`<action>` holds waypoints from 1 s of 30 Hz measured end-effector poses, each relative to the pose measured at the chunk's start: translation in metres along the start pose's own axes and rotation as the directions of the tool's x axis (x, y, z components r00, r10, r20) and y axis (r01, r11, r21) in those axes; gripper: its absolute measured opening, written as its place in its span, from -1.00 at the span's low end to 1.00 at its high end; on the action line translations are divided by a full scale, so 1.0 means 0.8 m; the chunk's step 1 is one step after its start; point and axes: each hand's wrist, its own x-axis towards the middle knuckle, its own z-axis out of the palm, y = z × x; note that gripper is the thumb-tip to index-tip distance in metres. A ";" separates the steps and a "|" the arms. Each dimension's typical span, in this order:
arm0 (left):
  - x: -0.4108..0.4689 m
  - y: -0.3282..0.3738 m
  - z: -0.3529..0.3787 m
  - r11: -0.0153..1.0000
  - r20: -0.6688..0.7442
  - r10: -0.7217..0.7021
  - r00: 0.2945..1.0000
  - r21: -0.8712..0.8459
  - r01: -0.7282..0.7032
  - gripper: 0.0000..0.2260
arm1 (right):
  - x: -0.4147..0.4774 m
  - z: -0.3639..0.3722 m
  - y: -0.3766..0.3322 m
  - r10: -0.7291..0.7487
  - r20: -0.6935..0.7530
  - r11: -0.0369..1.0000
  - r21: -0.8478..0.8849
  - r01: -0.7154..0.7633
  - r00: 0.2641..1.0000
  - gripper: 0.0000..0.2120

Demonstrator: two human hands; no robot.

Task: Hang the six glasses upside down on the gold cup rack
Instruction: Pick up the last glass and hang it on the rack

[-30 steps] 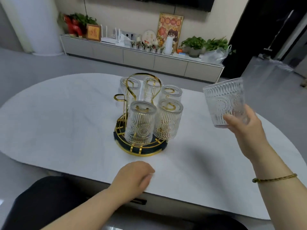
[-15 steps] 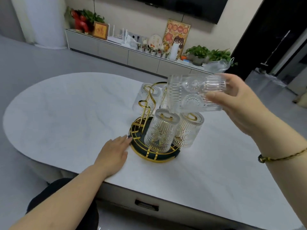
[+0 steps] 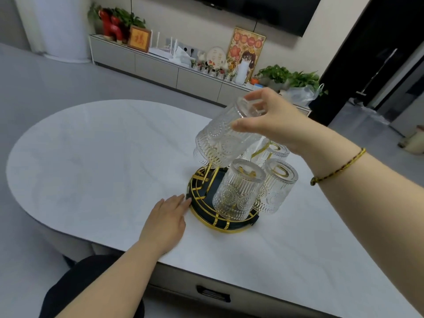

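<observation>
A: Since half a second ago the held glass has swung from lying sideways to mouth-down and tilted, and it has come lower, over the left side of the gold cup rack.

B: Who has it?

A: The right hand grips it by the base end, thumb in front and fingers wrapped behind. I judge that grip leaves the rim free to slip over a peg.

B: And the other hand?

A: The left hand lies flat and open on the table, fingertips touching the rack's round base, holding nothing. It looks placed to keep the rack from sliding while the glass goes on.

B: How full is the rack?

A: Two upside-down glasses show clearly at the front, the nearest glass and the right-hand glass, and at least one more sits behind. Others are hidden by the held one, so I cannot count them all. The free peg seems to be under the held glass, at the left.

B: Room to move?

A: Tight on the right, where the held glass nearly touches the nearest one. Open tabletop lies to the left, and the rack stands well in from the near table edge
</observation>
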 end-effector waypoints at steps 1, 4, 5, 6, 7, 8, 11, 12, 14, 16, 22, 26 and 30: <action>0.000 0.000 0.000 1.000 0.001 0.001 1.000 -0.002 -0.001 -0.57 | 0.002 0.004 -0.002 -0.008 0.008 0.999 -0.044 0.009 1.000 -0.38; 0.000 0.000 0.000 1.000 -0.003 0.005 1.000 -0.004 -0.005 -0.56 | 0.004 0.021 -0.003 -0.015 0.045 0.992 -0.123 0.020 0.999 -0.36; 0.000 0.000 0.000 1.000 -0.004 0.007 1.000 -0.004 -0.007 -0.56 | 0.005 0.027 -0.003 -0.016 0.066 0.990 -0.142 0.025 0.998 -0.36; -0.001 0.000 0.000 1.000 -0.004 0.008 1.000 -0.001 -0.008 -0.56 | 0.006 0.034 -0.002 -0.016 0.088 0.986 -0.162 0.030 0.996 -0.35; -0.001 0.000 0.000 1.000 -0.001 0.009 1.000 0.005 -0.009 -0.55 | 0.007 0.040 -0.001 -0.015 0.108 0.983 -0.183 0.034 0.994 -0.34; -0.001 0.000 0.000 1.000 0.002 0.008 1.000 0.010 -0.008 -0.55 | 0.007 0.047 0.000 -0.012 0.123 0.979 -0.203 0.037 0.992 -0.33; 0.000 -0.001 0.000 1.000 0.009 0.001 1.000 0.014 -0.001 -0.54 | 0.008 0.062 0.007 0.014 0.137 0.975 -0.219 0.017 0.991 -0.31; 0.000 -0.001 0.000 1.000 0.009 -0.001 1.000 0.013 0.000 -0.54 | 0.008 0.066 0.010 0.020 0.139 0.977 -0.214 0.010 0.990 -0.31; 0.001 0.000 0.000 1.000 0.010 -0.003 1.000 0.014 0.003 -0.54 | 0.009 0.073 0.015 0.024 0.153 0.976 -0.218 0.010 0.988 -0.31; 0.000 0.000 0.000 1.000 0.015 -0.004 1.000 0.016 0.004 -0.54 | 0.008 0.080 0.018 0.020 0.168 0.972 -0.235 0.021 0.986 -0.31; 0.001 -0.001 -0.001 1.000 0.008 -0.002 1.000 0.017 0.002 -0.54 | 0.006 0.093 0.026 0.027 0.200 0.974 -0.226 0.020 0.979 -0.33; 0.000 -0.001 -0.001 1.000 -0.002 -0.001 1.000 0.015 0.001 -0.54 | 0.006 0.095 0.028 0.023 0.197 0.972 -0.233 0.024 0.980 -0.33; 0.001 -0.002 -0.001 1.000 -0.005 0.001 1.000 0.013 -0.001 -0.54 | 0.005 0.094 0.031 0.028 0.197 0.974 -0.225 0.017 0.980 -0.33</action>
